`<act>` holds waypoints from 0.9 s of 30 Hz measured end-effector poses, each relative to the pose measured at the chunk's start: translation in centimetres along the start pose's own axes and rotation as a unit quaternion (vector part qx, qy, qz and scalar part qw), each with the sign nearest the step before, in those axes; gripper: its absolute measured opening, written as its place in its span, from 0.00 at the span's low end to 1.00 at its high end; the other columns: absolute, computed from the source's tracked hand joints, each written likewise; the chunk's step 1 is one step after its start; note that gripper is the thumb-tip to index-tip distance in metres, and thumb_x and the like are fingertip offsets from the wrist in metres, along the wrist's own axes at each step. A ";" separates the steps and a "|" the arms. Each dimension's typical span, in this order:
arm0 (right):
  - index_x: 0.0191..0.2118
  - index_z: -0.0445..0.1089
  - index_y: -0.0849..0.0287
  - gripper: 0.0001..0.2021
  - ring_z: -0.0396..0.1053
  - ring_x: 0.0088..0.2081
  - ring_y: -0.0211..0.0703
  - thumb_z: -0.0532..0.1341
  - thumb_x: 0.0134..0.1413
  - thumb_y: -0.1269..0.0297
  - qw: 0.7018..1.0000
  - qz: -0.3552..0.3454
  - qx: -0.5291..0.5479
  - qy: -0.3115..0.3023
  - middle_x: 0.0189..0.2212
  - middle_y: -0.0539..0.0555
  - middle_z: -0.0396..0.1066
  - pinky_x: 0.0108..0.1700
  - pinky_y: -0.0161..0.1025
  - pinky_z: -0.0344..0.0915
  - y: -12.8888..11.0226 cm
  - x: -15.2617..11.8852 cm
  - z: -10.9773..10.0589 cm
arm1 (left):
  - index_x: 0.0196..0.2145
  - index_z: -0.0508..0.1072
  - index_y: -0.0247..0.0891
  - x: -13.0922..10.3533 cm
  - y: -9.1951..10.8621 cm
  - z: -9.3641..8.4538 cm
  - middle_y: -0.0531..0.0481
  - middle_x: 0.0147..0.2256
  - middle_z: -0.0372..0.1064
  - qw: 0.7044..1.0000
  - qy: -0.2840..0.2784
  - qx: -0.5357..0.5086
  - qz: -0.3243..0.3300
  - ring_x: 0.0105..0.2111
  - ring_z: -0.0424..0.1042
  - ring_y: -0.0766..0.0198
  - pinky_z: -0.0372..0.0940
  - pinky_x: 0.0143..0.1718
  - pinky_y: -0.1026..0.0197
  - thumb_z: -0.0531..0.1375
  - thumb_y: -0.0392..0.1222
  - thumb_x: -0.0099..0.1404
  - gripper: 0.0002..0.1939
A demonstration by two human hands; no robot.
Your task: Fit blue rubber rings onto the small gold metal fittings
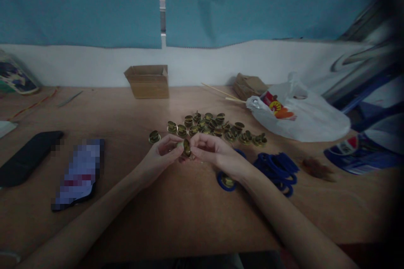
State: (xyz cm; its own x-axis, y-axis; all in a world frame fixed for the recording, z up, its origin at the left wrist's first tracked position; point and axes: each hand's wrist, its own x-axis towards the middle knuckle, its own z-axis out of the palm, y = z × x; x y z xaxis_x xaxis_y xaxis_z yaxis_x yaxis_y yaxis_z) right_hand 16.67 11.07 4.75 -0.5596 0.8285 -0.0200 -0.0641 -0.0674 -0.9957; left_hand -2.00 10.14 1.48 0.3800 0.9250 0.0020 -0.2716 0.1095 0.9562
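Close to the middle of the table, a small round brass-coloured metal piece [187, 147] is held up on edge between both hands. The thumb and fingers of my left hand [164, 150] pinch it from the left. From the right, my right hand [211, 149] grips its other side with thumb and fingertips. Just beyond the hands stand several similar brass-coloured pieces [208, 122] in a loose cluster. Beneath my right wrist lies a blue ring [220, 180] with a brass-coloured piece inside it. A heap of blue rings [276, 170] is right of that wrist.
An open cardboard box [150, 85] stands against the wall. On the left lie a black phone [30, 157] and a phone with a lit screen [80, 172]. A white plastic bag [315, 113], a crumpled brown packet [249, 86] and a blue Pepsi container [362, 151] occupy the right.
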 end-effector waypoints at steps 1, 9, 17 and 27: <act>0.32 0.65 0.59 0.09 0.60 0.26 0.32 0.63 0.54 0.60 0.999 -0.011 -0.033 -0.001 0.24 0.46 0.64 0.29 0.32 0.56 0.0 0.0 0.0 | 0.38 0.70 0.38 0.0 0.0 0.0 0.52 0.32 0.70 1.000 -0.001 0.000 0.000 0.31 0.70 0.67 0.64 0.36 0.61 0.62 0.46 0.62 0.11; 0.32 0.64 0.59 0.06 0.61 0.27 0.34 0.57 0.60 0.64 0.944 -0.105 -0.313 0.013 0.27 0.48 0.64 0.29 0.33 0.57 -0.1 -0.3 -0.2 | 0.40 0.70 0.39 -0.1 0.3 0.4 0.51 0.35 0.68 0.998 0.007 -0.065 -0.015 0.32 0.70 0.67 0.65 0.36 0.61 0.61 0.46 0.62 0.11; 0.35 0.65 0.60 0.05 0.65 0.35 0.38 0.56 0.62 0.66 0.856 -0.185 -0.483 0.009 0.34 0.53 0.66 0.37 0.35 0.62 0.3 -0.4 0.7 | 0.37 0.70 0.40 0.1 0.6 0.5 0.52 0.33 0.65 0.999 0.025 -0.035 -0.015 0.32 0.66 0.68 0.62 0.31 0.65 0.60 0.44 0.63 0.07; 0.32 0.64 0.59 0.08 0.64 0.30 0.38 0.53 0.63 0.64 0.814 -0.219 -0.537 0.022 0.29 0.53 0.66 0.31 0.35 0.60 0.5 -0.5 1.5 | 0.35 0.70 0.40 0.3 0.6 0.3 0.53 0.32 0.64 0.997 -0.004 -0.076 -0.001 0.31 0.65 0.68 0.60 0.33 0.65 0.58 0.37 0.61 0.03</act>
State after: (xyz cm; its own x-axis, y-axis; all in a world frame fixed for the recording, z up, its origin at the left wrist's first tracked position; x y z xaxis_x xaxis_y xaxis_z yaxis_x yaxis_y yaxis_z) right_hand 15.67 9.75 4.37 -0.6456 0.6636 0.3779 0.5239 0.7449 -0.4130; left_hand -1.77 10.37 2.14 0.3871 0.9220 0.0021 -0.4012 0.1664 0.9008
